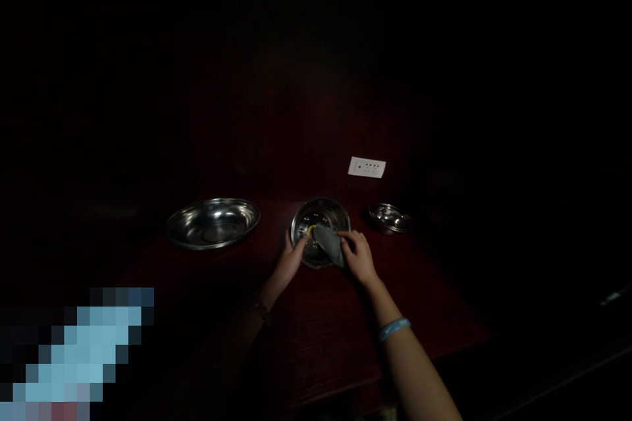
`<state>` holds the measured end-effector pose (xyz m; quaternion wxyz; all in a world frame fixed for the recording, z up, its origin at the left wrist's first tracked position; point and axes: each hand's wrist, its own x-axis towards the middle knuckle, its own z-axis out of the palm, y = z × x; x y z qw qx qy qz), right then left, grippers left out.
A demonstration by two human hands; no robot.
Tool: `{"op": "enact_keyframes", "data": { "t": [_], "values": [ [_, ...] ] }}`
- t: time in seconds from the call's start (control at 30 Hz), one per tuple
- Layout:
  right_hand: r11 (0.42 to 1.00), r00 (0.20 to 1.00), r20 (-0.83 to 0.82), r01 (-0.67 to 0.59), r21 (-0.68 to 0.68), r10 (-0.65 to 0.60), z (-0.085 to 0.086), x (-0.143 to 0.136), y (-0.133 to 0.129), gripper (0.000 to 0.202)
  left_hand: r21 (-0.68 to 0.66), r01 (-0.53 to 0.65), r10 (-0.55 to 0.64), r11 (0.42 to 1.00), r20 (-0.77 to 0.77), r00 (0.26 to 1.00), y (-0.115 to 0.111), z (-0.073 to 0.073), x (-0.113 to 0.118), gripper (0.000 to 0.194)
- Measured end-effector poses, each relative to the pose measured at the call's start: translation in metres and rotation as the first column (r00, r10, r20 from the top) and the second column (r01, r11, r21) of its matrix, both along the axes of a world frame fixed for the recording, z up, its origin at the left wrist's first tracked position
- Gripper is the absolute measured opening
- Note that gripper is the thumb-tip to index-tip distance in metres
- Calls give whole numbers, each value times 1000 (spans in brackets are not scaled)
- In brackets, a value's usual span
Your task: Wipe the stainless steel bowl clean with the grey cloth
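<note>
A round, shiny metal bowl is tilted toward me in the middle of the dark red table. My left hand grips its left rim, with the thumb over the edge. In my right hand is a grey-green cloth, its far end reaching inside the bowl. A small yellow patch shows at the tip of the cloth; what it is I cannot make out. My right fingers are closed on the cloth at the bowl's right side.
A wide, shallow metal basin lies at left on the table. To the right sits a smaller metal bowl. A white socket plate is on the wall behind. Surroundings are very dark; a pixelated patch covers the lower left.
</note>
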<state>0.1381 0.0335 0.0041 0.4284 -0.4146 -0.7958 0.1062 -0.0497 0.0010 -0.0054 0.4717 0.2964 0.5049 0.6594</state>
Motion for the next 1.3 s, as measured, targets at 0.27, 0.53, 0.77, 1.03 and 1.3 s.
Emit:
{"op": "enact_keyframes", "data": {
  "t": [0.27, 0.53, 0.77, 1.03, 1.3],
  "values": [
    [955, 934, 203, 282, 91, -295, 3, 11, -4, 29, 32, 31, -30, 999, -37, 999, 10, -14, -3, 66],
    [954, 923, 244, 279, 111, -298, 1, 15, -4, 46, 155, 5, 0, 988, -36, 999, 14, -20, 0, 61],
    [973, 946, 299, 58, 222, -125, 6, 10, -10, 79, 223, -4, 12, 975, -36, 999, 20, -28, 2, 60],
    [982, 934, 358, -79, 174, 11, 4, 9, -7, 62, 204, 16, -5, 979, -54, 999, 15, -20, 3, 61],
    [986, 922, 381, -125, 115, 72, 2, 4, -9, 52, 135, 3, 5, 991, -65, 998, 8, -15, 2, 73]
  ]
}}
